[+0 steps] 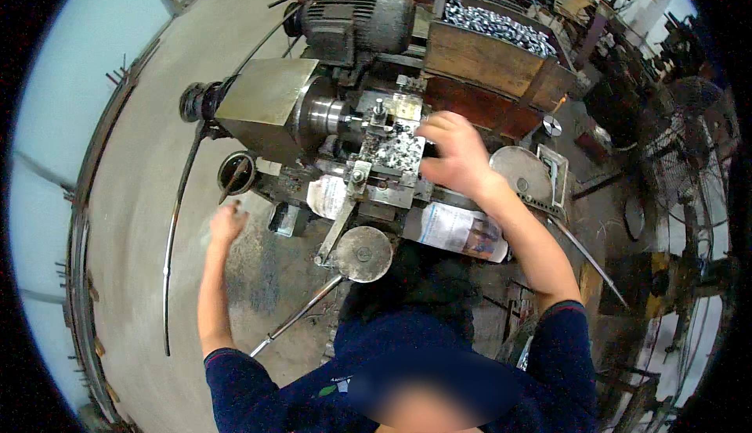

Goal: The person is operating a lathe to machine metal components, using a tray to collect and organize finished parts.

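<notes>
My right hand point(458, 155) reaches to the right side of a small lathe's tool slide point(401, 151), which is strewn with metal chips. Its fingers and thumb are curved but apart, at the slide's edge; nothing held shows between them. To the left of the slide is the round shiny chuck point(327, 114) on the headstock. My left hand point(226, 223) is low at the left with its fingers closed. Just beyond it, a dark stick point(234, 182) slants out of a round pot point(249, 168). Whether the fingers grip the stick's end or some small thing is unclear.
Behind the lathe are a large motor point(356, 22) and a wooden box point(479, 55) heaped with small shiny metal parts. A round disc point(364, 254) and a long lever point(301, 315) stick out toward me. At the right stands a caged fan point(689, 116).
</notes>
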Action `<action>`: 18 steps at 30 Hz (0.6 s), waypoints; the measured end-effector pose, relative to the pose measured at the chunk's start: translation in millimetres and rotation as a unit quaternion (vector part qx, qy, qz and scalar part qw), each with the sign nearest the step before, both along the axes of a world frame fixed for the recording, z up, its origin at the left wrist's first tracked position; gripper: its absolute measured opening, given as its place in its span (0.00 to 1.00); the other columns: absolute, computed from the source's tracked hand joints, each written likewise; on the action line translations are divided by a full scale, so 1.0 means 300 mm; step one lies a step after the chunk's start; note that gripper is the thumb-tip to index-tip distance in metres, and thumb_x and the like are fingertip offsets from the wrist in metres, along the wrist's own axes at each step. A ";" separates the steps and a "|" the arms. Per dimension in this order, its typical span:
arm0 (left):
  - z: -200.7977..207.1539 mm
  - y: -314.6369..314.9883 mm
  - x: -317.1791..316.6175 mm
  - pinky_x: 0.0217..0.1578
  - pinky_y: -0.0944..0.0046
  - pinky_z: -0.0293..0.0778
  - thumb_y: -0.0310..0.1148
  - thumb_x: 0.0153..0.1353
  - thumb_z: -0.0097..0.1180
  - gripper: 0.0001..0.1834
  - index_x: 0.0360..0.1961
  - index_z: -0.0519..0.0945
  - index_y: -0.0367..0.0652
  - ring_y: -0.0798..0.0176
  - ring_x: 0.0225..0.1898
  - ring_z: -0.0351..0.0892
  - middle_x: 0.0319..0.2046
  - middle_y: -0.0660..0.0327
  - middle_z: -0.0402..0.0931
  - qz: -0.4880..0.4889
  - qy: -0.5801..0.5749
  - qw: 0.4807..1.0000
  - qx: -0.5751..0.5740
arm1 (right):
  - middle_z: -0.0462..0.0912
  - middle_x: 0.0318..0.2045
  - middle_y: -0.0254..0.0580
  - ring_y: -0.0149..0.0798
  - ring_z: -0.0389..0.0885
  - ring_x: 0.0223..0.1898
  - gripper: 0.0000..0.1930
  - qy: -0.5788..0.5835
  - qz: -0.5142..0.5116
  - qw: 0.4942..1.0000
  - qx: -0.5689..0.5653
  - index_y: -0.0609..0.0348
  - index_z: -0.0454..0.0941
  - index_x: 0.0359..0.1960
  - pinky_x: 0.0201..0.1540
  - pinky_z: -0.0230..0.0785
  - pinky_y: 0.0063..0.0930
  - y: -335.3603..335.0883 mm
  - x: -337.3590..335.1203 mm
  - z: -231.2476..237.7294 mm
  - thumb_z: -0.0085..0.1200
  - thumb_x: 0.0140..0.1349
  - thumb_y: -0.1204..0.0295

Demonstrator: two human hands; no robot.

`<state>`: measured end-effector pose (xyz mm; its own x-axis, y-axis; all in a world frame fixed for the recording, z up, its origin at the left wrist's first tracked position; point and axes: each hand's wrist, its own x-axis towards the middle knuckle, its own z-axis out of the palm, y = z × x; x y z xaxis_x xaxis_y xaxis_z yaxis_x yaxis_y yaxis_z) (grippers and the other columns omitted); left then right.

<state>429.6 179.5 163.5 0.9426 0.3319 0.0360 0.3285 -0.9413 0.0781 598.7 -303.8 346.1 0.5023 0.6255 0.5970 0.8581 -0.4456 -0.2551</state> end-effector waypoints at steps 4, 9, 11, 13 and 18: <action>0.397 0.119 -0.165 0.32 0.55 0.72 0.43 0.55 0.52 0.16 0.41 0.77 0.47 0.52 0.32 0.78 0.28 0.56 0.78 0.155 -0.149 0.974 0.069 | 0.76 0.37 0.46 0.47 0.70 0.47 0.17 -0.016 0.012 0.981 -0.193 0.61 0.79 0.26 0.57 0.54 0.41 0.302 0.083 -0.022 0.57 0.29 0.67; 0.217 0.422 -0.505 0.29 0.56 0.70 0.55 0.59 0.41 0.27 0.32 0.79 0.41 0.51 0.27 0.76 0.20 0.52 0.76 0.311 -0.136 0.939 -0.059 | 0.78 0.32 0.49 0.46 0.73 0.44 0.13 -0.013 -0.034 0.929 -0.369 0.57 0.81 0.24 0.62 0.45 0.48 0.438 0.121 -0.037 0.54 0.36 0.64; 0.171 0.355 -0.508 0.31 0.55 0.69 0.61 0.60 0.32 0.35 0.24 0.79 0.40 0.50 0.26 0.76 0.17 0.52 0.74 0.377 -0.121 0.907 -0.146 | 0.80 0.35 0.44 0.46 0.73 0.44 0.16 -0.016 -0.041 0.906 -0.421 0.50 0.81 0.35 0.62 0.43 0.52 0.451 0.124 -0.038 0.52 0.43 0.64; 0.222 0.180 -0.482 0.32 0.53 0.68 0.64 0.59 0.26 0.41 0.17 0.78 0.39 0.48 0.26 0.75 0.15 0.52 0.73 0.363 -0.151 0.916 -0.080 | 0.80 0.34 0.42 0.46 0.73 0.44 0.14 0.004 -0.043 0.904 -0.425 0.50 0.81 0.33 0.62 0.43 0.52 0.466 0.123 -0.045 0.52 0.43 0.64; 0.228 0.062 -0.493 0.34 0.52 0.67 0.64 0.59 0.27 0.41 0.16 0.78 0.37 0.47 0.28 0.76 0.18 0.51 0.75 0.394 -0.143 0.904 -0.083 | 0.80 0.36 0.41 0.47 0.72 0.45 0.16 0.021 -0.061 0.916 -0.397 0.50 0.81 0.35 0.60 0.44 0.56 0.465 0.112 -0.052 0.54 0.42 0.62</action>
<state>281.7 198.0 231.8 0.3711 0.9196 0.1291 0.8362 -0.3914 0.3841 632.3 -164.2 330.6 0.6104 0.7909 -0.0433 0.7858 -0.5978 0.1589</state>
